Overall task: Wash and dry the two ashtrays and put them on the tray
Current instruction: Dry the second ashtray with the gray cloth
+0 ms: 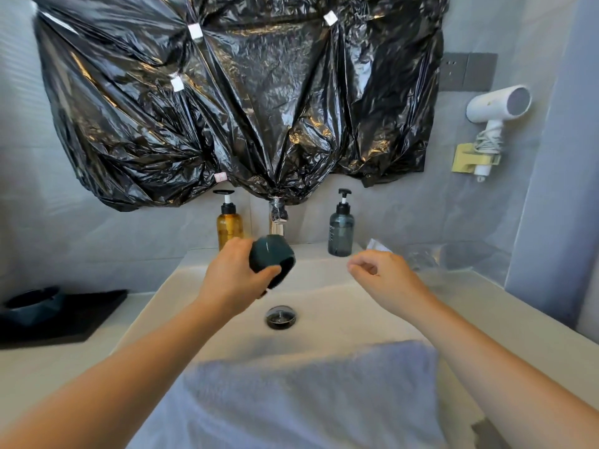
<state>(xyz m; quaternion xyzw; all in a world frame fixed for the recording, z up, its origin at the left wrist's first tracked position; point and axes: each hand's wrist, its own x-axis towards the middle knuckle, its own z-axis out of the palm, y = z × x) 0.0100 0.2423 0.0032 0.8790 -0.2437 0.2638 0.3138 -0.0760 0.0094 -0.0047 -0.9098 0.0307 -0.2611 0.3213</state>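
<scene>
towel (308,393) draped over front edge of sink (340,306). left hand (230,280) grasps one ashtray (270,259) above it; right hand (382,273) loosely curled, empty. second ashtray (32,306) sits on tray (81,319), left edge of counter (48,367). judged glazed, slippery, breakable: grip across the rim.

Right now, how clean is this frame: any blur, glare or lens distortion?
Head view: motion blur softens the towel, the tray and its ashtray, less so the held ashtray in the left hand; glare streaks the black plastic sheet; wide-angle distortion bends the walls.
</scene>
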